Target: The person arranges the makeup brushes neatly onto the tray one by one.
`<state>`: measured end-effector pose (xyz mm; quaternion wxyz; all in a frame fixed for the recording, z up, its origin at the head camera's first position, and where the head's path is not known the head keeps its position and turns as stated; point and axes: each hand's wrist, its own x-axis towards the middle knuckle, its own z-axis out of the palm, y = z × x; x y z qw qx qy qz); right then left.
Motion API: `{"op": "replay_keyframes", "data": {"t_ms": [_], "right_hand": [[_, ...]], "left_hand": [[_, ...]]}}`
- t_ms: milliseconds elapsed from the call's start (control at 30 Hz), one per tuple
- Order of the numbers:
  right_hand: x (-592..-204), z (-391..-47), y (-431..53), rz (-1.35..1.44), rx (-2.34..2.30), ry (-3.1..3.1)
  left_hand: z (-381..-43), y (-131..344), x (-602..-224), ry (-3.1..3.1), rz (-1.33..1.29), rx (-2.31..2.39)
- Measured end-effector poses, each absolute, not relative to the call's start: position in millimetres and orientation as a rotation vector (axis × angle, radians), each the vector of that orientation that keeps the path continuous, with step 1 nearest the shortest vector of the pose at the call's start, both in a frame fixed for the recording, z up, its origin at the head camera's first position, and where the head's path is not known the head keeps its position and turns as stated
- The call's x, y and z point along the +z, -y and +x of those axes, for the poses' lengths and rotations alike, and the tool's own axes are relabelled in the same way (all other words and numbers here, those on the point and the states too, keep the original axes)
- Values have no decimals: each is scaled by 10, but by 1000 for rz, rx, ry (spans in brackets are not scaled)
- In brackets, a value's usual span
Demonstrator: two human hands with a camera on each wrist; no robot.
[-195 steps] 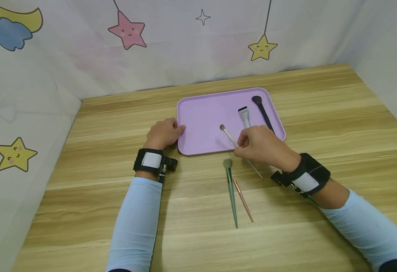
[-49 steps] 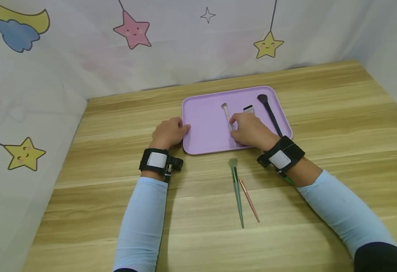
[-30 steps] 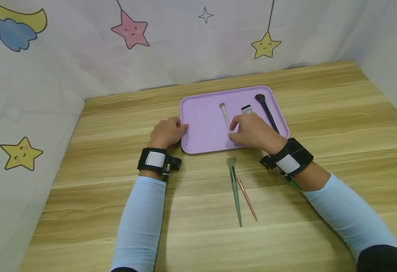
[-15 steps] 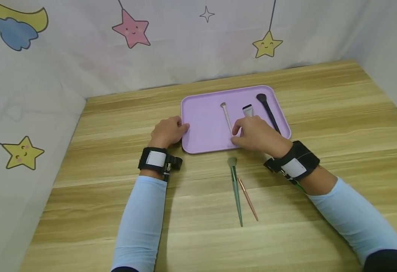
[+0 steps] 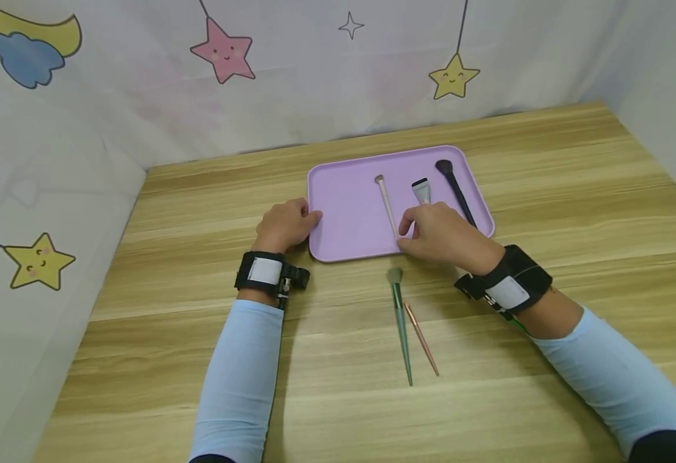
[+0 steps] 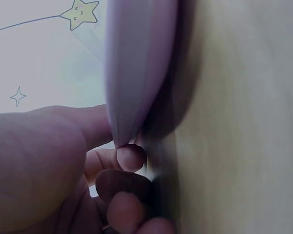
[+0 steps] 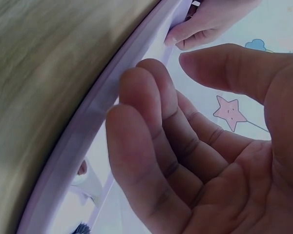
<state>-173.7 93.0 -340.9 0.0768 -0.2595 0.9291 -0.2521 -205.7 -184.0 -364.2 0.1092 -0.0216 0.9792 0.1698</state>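
My left hand (image 5: pixel 287 225) grips the left edge of the lavender tray (image 5: pixel 340 215). In the left wrist view the thumb lies over the tray rim (image 6: pixel 132 63) and a fingertip sits under it. My right hand (image 5: pixel 444 238) is over the tray's front edge, its fingers loosely bent. In the right wrist view a gap shows between thumb and fingertips, with nothing held. Just left of those fingertips lies a slim white makeup brush (image 5: pixel 388 202) on the tray. A flat grey brush (image 5: pixel 422 191), partly hidden by the right hand, and a black fluffy brush (image 5: pixel 456 190) lie farther right.
In front of the tray, a green makeup brush (image 5: pixel 400 325) and a smaller rose-gold brush (image 5: pixel 421 339) lie close together on the wood-grain table (image 5: pixel 338 386). A white curtain (image 5: pixel 291 109) with printed stars hangs behind the table.
Earlier my right hand held the white brush across the tray's front edge; now the brush lies on the tray. That hand has let go and drawn back toward the front right. The left hand stays put.
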Motion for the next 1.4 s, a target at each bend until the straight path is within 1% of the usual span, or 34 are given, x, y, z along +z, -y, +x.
{"op": "replay_keyframes", "data": {"t_ms": [1400], "right_hand": [[-3402,-1448,-1005,-870,-758,-2705]], "left_hand": [[-2068,1845,-3654,-2872,-64,516]]}}
